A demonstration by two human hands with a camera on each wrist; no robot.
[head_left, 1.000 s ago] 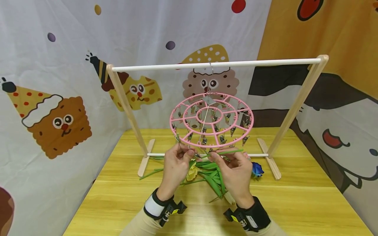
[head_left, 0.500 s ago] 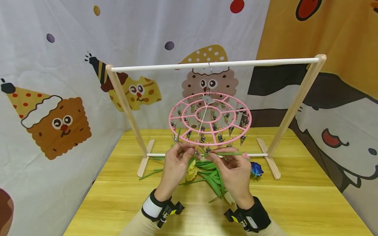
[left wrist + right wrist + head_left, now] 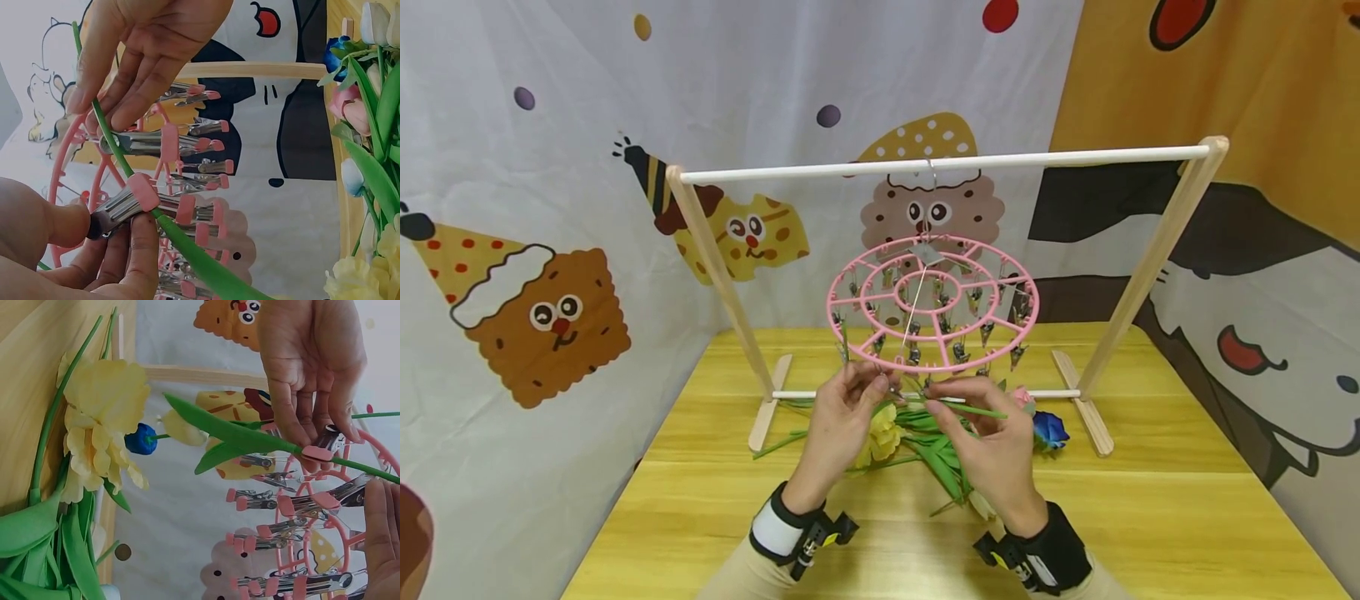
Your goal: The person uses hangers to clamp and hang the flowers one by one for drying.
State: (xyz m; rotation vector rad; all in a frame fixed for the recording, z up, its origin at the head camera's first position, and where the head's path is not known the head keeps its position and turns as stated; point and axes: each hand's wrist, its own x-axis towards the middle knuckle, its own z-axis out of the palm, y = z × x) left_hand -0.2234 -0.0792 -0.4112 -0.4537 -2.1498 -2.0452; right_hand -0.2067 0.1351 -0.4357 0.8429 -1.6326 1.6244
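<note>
A round pink clip hanger (image 3: 943,323) with several metal clips hangs before me. My left hand (image 3: 842,417) pinches one of its clips (image 3: 122,211) by the metal arms, thumb against curled fingers. That clip's pink tip lies across a green flower stem (image 3: 117,142). Long green leaves (image 3: 219,428) spread from the stem on the far side of the clip. My right hand (image 3: 1000,442) is at the stem's bare end, thumb and forefinger slightly parted with the stem between them. Another clip hangs close to the right fingertips.
A wooden rack (image 3: 820,171) with a white bar carries the hanger. Below the hands lie artificial flowers: a yellow bloom (image 3: 880,437), a blue rose (image 3: 1050,431), a pink bloom (image 3: 1022,397) and green leaves (image 3: 942,464). Another thin stem (image 3: 845,342) rises beside the left hand.
The stem's bare end has tipped downward, and my right thumb and forefinger have loosened and spread around it. My left hand stays at the clip, shifted slightly left.
</note>
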